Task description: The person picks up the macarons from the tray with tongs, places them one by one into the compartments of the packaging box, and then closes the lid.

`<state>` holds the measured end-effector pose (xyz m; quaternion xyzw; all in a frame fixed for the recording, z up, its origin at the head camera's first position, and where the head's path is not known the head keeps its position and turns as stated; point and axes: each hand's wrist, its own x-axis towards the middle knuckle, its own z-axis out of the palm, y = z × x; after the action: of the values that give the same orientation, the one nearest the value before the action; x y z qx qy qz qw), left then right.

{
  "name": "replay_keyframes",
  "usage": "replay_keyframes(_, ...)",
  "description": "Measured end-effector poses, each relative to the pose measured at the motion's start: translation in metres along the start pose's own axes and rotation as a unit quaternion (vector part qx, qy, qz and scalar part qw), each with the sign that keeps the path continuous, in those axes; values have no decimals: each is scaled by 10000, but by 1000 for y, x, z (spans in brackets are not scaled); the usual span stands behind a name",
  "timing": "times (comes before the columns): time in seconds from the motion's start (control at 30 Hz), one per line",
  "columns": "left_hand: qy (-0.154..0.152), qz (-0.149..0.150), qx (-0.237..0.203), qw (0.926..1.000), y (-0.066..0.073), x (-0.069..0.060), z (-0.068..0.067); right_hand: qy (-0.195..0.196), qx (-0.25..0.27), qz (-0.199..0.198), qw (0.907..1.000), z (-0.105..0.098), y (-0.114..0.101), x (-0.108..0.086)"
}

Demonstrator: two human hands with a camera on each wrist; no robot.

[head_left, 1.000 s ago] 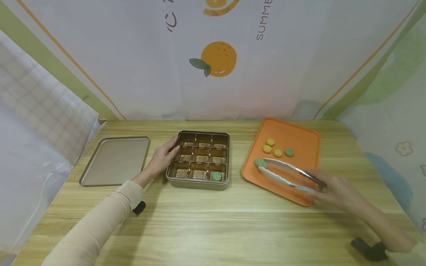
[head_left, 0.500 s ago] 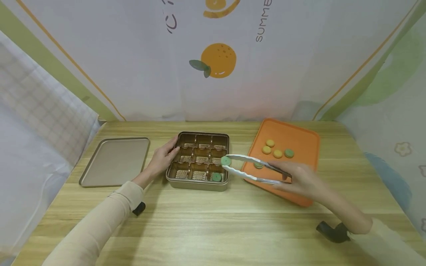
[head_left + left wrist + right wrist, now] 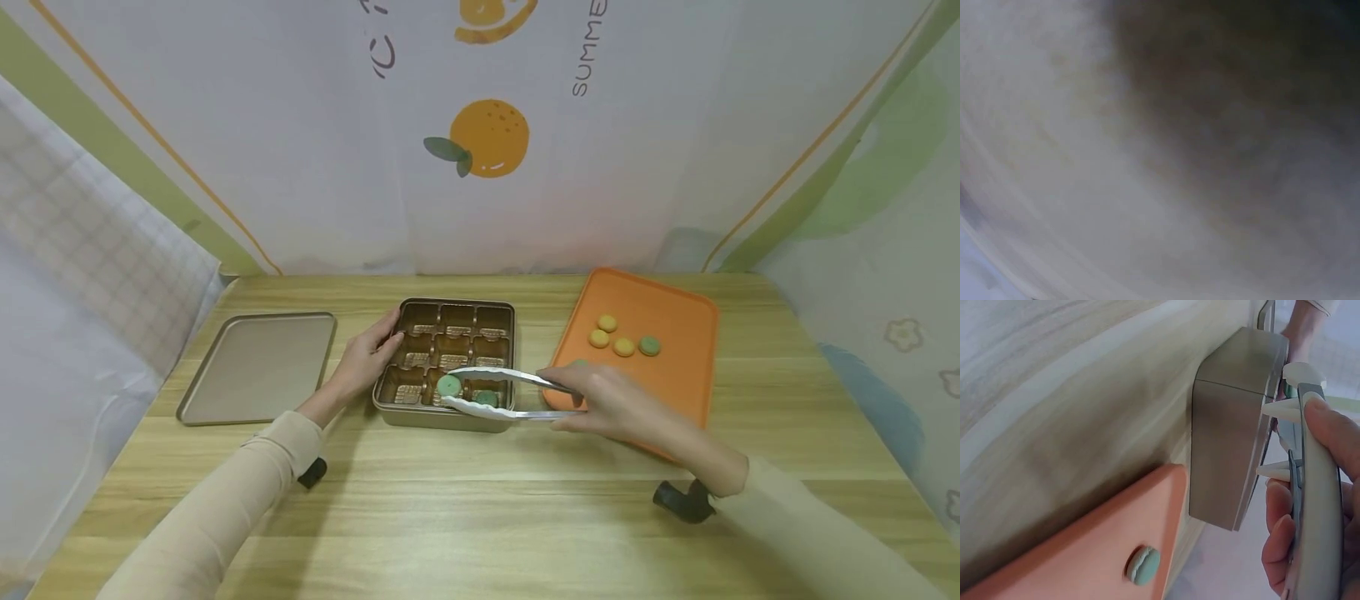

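Observation:
My left hand (image 3: 367, 358) rests against the left side of a brown-gold tin box (image 3: 442, 420), fingers and thumb stretched to its rim. A clear liner divides the box into several compartments. My right hand (image 3: 611, 404) grips tongs (image 3: 540, 415) with white tips. Between those tips a green macaron (image 3: 449, 385) is pinched over the front middle compartment. Another green macaron (image 3: 486, 398) lies in the front right compartment, partly behind the tongs. In the right wrist view, my fingers wrap the tongs (image 3: 1319, 506) beside the box (image 3: 1225, 450). The left wrist view is only blur.
An orange tray (image 3: 675, 317) stands to the right, holding several yellow macarons (image 3: 623, 347) and a green macaron (image 3: 649, 345). Another green macaron (image 3: 1144, 565) on it is mostly hidden by my hand in the head view. A flat beige-brown metal tray (image 3: 258, 367) lies at left.
My right hand has moved left from the orange tray, carrying a green macaron in the tongs to above the box. My left hand has stayed at the box's side.

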<state>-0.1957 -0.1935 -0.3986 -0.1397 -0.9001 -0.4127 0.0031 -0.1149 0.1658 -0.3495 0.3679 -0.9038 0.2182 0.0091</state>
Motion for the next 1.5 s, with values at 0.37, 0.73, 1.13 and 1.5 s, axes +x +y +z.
replay_keyframes(0.37, 7, -55, -53, 10000, -1, 0, 0, -172, 39, 65, 9998, 1, -4, 12)
replay_keyframes(0.73, 7, -44, -25, 10000, -1, 0, 0, -127, 113, 52, 9998, 2, -5, 9)
replay_keyframes(1.13, 34, 25, 25, 10000, -2, 0, 0, 918, 533, 237, 9941, -3, 19, -37)
replay_keyframes(1.5, 33, -4, 43, 10000, -2, 0, 0, 1307, 110, 790, 9882, -17, 56, -99)
